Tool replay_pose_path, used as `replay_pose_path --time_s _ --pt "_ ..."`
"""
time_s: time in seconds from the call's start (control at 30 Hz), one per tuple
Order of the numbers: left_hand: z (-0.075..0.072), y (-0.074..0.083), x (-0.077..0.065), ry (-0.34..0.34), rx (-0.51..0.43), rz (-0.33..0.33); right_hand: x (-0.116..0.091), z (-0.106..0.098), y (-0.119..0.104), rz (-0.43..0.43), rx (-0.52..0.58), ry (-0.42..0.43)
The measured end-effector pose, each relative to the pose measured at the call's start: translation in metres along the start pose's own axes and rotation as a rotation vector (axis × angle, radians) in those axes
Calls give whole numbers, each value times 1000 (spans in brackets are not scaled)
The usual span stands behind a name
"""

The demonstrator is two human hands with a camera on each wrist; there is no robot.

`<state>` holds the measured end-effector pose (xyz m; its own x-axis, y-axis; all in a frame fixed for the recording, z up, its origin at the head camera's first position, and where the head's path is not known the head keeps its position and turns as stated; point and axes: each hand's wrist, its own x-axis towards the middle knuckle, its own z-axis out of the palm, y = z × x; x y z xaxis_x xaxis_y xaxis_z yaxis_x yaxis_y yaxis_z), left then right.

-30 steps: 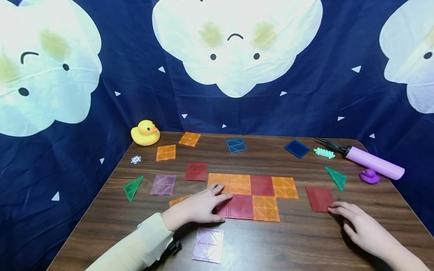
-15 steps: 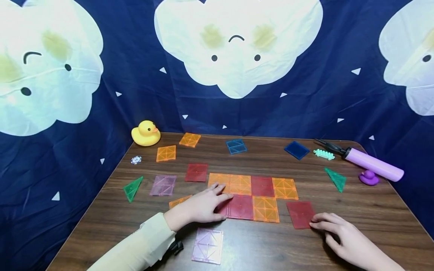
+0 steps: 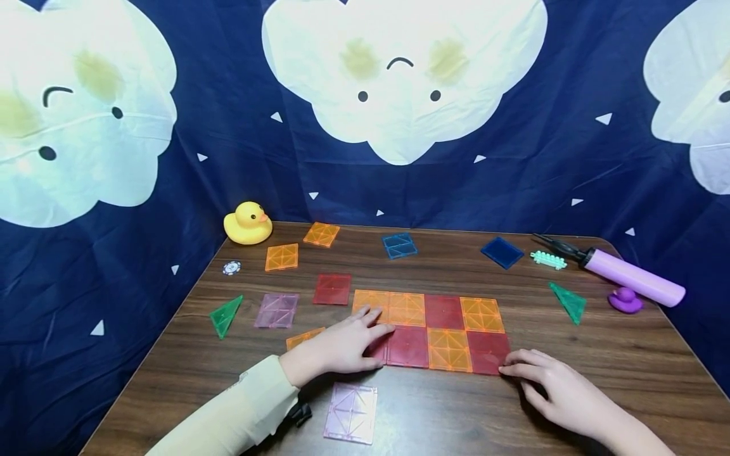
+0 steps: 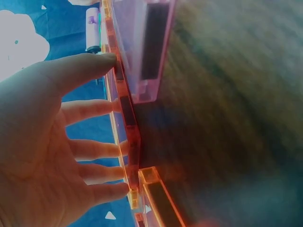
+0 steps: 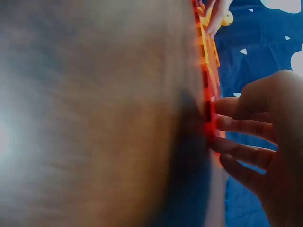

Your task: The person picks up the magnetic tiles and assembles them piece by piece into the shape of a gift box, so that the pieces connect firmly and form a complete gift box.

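"Now, eyes on the tile block (image 3: pixel 428 335): the red tile (image 3: pixel 488 353) sits at its near right corner, edge to edge with the orange tile (image 3: pixel 449 349) beside it!"

"And the hands?"

"Left hand (image 3: pixel 345 347) spread wide over the block's left end, touching it; right hand (image 3: pixel 559 386) with fingers loosely bent, tips at the red tile's outer edge, no grasp that I can make out."

"Which step is this?"

"Squaring that tile into the block's near row, I'd judge, and all but done."

"Next move?"

"Calls for a soft lift-off on the right, I reckon, with the left bracing the block. One nudge could open a seam!"
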<state>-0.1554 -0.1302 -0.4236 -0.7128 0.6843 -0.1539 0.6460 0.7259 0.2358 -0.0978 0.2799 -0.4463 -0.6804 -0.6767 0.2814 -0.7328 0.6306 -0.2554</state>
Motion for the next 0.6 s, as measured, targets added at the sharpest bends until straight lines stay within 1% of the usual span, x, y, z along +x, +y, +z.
replay_pose_path --time_s 0.1,0.17,0.27,0.37,0.43,0.5,0.6 --pt "1 -1 1 -4 10 -1 12 -6 3 -11 -5 -36" --pt "1 -1 1 -5 15 0 22 -12 6 -4 4 -65" --pt "2 -1 0 0 14 -1 43 -18 13 -6 16 -70" --pt "3 -1 -1 7 11 -1 66 -23 21 27 28 -80" --pt "3 0 -2 8 9 -2 81 -23 26 46 38 -79" --pt "3 -1 -2 7 6 -2 96 -21 30 78 45 -100" --pt "0 -4 -3 23 0 6 116 -14 33 91 58 -138"
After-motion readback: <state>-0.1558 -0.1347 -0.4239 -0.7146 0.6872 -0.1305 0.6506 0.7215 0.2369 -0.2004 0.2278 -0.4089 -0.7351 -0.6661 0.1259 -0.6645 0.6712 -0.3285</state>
